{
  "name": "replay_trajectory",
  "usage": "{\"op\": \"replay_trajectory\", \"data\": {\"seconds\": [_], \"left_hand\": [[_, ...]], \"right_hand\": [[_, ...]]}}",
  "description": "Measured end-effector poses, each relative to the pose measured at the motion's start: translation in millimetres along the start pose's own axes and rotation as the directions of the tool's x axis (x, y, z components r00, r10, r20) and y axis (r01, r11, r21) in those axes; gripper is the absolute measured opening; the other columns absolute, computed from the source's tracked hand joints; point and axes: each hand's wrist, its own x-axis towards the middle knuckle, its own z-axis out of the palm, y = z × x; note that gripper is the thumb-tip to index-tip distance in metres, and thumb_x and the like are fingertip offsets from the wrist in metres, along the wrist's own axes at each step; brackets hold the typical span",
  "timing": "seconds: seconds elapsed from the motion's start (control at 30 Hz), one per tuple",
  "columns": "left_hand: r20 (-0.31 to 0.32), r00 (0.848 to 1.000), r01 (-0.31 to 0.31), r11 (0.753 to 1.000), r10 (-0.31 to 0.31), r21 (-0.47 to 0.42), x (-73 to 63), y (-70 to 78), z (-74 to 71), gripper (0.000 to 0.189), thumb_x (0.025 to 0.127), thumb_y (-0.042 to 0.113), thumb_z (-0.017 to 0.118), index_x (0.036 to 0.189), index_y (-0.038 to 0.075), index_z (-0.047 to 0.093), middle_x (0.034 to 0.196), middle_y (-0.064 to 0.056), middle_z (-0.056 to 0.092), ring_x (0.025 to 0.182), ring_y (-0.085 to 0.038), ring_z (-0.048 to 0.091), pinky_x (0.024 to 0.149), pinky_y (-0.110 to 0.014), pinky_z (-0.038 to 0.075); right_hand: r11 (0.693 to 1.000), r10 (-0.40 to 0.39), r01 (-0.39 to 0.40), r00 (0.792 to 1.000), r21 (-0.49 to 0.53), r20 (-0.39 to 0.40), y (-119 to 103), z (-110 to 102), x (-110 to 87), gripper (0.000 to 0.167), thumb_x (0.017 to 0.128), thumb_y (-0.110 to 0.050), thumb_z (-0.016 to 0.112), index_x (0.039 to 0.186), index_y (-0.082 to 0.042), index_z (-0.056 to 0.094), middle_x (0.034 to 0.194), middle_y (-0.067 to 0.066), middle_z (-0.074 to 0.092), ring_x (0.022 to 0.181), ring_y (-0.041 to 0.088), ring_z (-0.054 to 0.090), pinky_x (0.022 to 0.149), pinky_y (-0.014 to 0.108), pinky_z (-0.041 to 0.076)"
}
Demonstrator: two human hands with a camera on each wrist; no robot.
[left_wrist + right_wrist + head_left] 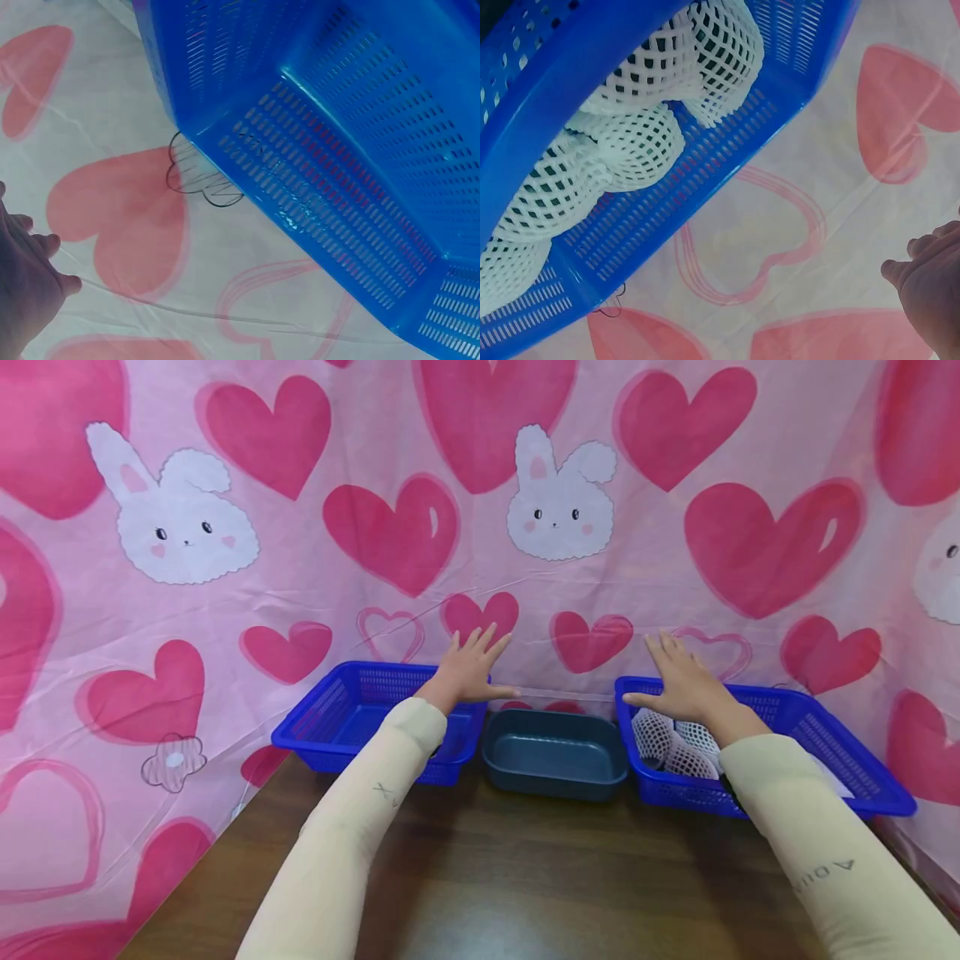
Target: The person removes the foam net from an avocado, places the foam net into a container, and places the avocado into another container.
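Observation:
My left hand (471, 670) is held up above the inner edge of the left blue basket (315, 745), fingers spread and holding nothing. In the left wrist view that basket shows only its slotted walls and floor. My right hand (681, 683) hovers over the near-left part of the right blue basket (885, 777), fingers also spread, with nothing in them. Inside that basket lie several dark rounded things in white foam nets (641, 146); the nets hide most of what they wrap. Between the baskets stands a dark teal tray (555, 787) with nothing in it.
The two baskets and the tray stand in a row at the back of a brown wooden table (525, 877). Right behind them hangs a pink cloth (465, 568) printed with hearts and rabbits. A white flat piece (832, 777) lies in the right basket.

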Motion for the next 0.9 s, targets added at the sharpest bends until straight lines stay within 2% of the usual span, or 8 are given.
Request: {"op": "replay_trajectory", "data": {"seconds": [0.33,0.47,0.67,0.9], "left_hand": [[0.011,0.999,-0.042,0.998,0.042,-0.047,-2.0,7.0,-7.1,0.1,0.081,0.071,0.054,0.157,0.023,0.012,0.16,-0.011,0.015,0.145,-0.032,0.015,0.112,-0.059,0.006],[0.01,0.999,-0.037,0.996,0.038,-0.083,-3.7,8.7,-11.0,0.099,0.081,0.07,0.057,0.157,0.023,0.015,0.16,-0.009,0.017,0.145,-0.029,0.018,0.113,-0.058,0.008],[-0.012,0.999,-0.031,0.988,0.03,-0.149,-7.8,10.3,-14.1,0.096,0.081,0.067,0.06,0.156,0.023,0.019,0.158,-0.009,0.024,0.144,-0.027,0.022,0.113,-0.056,0.01],[-0.047,0.996,-0.079,0.98,0.071,-0.185,-13.3,17.1,-12.8,0.095,0.081,0.066,0.061,0.156,0.022,0.022,0.157,-0.009,0.028,0.142,-0.027,0.026,0.112,-0.056,0.016]], "right_hand": [[0.999,0.011,-0.012,1.0,0.039,0.02,-5.0,-9.5,-13.0,0.112,0.083,-0.067,0.06,0.155,-0.006,0.001,0.158,0.026,-0.003,0.143,0.046,-0.002,0.105,0.068,0.008],[0.999,-0.005,0.005,1.0,0.043,0.02,-6.1,-11.7,-18.0,0.11,0.083,-0.065,0.061,0.155,-0.004,0.005,0.158,0.026,0.0,0.142,0.048,0.003,0.104,0.069,0.012],[0.996,-0.006,0.004,1.0,0.09,0.025,-4.1,-17.4,-25.3,0.109,0.085,-0.063,0.061,0.154,-0.001,0.004,0.157,0.028,0.003,0.142,0.048,0.006,0.106,0.066,0.014],[0.99,0.012,-0.013,1.0,0.141,0.006,1.0,-20.8,-35.4,0.106,0.088,-0.056,0.063,0.154,-0.001,0.002,0.155,0.031,0.009,0.14,0.051,0.011,0.105,0.066,0.016]]}}
